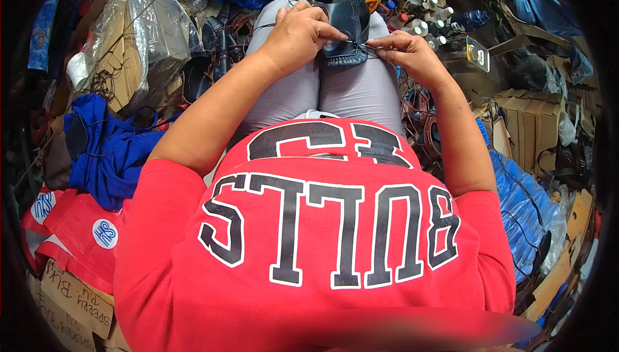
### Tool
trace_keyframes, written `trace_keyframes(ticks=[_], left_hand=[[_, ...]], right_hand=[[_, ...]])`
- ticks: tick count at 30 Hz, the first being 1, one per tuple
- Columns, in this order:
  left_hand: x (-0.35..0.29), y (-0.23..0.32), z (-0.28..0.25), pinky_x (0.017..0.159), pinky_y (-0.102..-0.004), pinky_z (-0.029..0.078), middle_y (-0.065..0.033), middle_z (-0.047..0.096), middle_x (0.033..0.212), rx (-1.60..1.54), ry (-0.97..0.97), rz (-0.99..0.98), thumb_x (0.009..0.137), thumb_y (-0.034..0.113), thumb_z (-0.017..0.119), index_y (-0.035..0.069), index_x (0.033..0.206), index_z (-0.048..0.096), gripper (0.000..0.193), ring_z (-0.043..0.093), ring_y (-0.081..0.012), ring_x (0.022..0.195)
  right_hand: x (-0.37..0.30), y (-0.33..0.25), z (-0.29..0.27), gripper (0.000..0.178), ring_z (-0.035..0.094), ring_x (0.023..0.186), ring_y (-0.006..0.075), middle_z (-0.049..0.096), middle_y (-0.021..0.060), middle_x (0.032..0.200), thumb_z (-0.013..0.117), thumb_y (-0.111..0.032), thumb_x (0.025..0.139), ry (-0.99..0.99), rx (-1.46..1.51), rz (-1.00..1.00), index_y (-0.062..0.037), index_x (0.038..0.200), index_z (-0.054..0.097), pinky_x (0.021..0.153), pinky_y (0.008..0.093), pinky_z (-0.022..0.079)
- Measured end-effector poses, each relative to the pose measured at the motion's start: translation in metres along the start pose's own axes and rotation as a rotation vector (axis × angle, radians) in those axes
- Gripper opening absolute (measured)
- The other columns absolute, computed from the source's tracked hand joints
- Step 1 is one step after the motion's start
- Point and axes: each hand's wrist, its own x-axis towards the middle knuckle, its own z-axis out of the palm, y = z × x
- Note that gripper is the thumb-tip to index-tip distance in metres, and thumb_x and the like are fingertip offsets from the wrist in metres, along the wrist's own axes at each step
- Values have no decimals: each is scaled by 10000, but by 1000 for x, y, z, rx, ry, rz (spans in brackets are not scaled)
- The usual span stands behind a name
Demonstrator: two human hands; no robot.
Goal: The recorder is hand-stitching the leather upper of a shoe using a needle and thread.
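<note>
A dark leather shoe point(349, 11) rests across my thighs, its gathered toe seam toward me and its open heel away. My left hand point(299, 34) is closed in a pinch over the shoe's left side, with a thin, needle-like thing at its fingertips by the toe seam. Dark thread point(263, 27) trails out beside that hand. Thumb and forefinger of my right hand point(407, 53) pinch another thin, needle-like thing at the seam's right end. The fingertips of both hands are close together but apart. The shoe's underside is hidden against my legs.
Several small bottles point(425, 13) cluster beyond my right hand. Clear plastic and cardboard point(129, 61) lie at the left, above a blue cloth point(106, 152). A cardboard box point(529, 123) and blue plastic sheeting point(509, 191) lie at the right. Dark shoe parts point(222, 42) sit beside my left leg.
</note>
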Motion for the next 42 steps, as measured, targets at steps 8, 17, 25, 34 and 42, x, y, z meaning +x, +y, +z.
trace_keyframes(ticks=[8, 17, 25, 34, 42], left_hand=[[0, -2, 3, 846, -355, 313, 57, 605, 871, 14, 4, 4, 792, 161, 645, 288, 895, 743, 191, 493, -171, 929], [-1, -4, 3, 807, -366, 317, 52, 581, 811, 27, 10, 49, 769, 115, 668, 292, 938, 734, 253, 508, -165, 893], [-2, -5, 2, 813, -363, 316, 49, 576, 822, 12, 11, 62, 765, 103, 669, 287, 952, 730, 269, 509, -166, 889], [-1, -2, 5, 866, -356, 299, 48, 619, 834, -64, -40, -35, 762, 153, 680, 266, 918, 736, 201, 510, -158, 927], [6, 21, 3, 834, -358, 288, 15, 651, 771, -178, -78, -234, 710, 201, 738, 153, 861, 677, 169, 567, -154, 845]], right_hand=[[1, 5, -3, 264, 559, 925, 97, 610, 7, 979, 627, -45, 834, -65, 24, 6, -64, 1093, 671, 834, 226, 432], [1, 4, -3, 257, 572, 870, 107, 634, 28, 928, 643, -40, 811, -40, 72, 9, -98, 1056, 696, 814, 228, 448], [0, 3, -3, 249, 575, 871, 104, 637, 27, 928, 643, -53, 817, -39, 43, -10, -93, 1057, 695, 807, 229, 452], [-1, 4, 4, 239, 570, 856, 76, 650, 12, 941, 646, -60, 826, -19, 157, 15, -72, 1060, 689, 786, 218, 456], [1, 3, 10, 249, 570, 828, 53, 669, -2, 914, 655, -72, 826, -9, 268, 78, -52, 1074, 674, 772, 208, 463]])
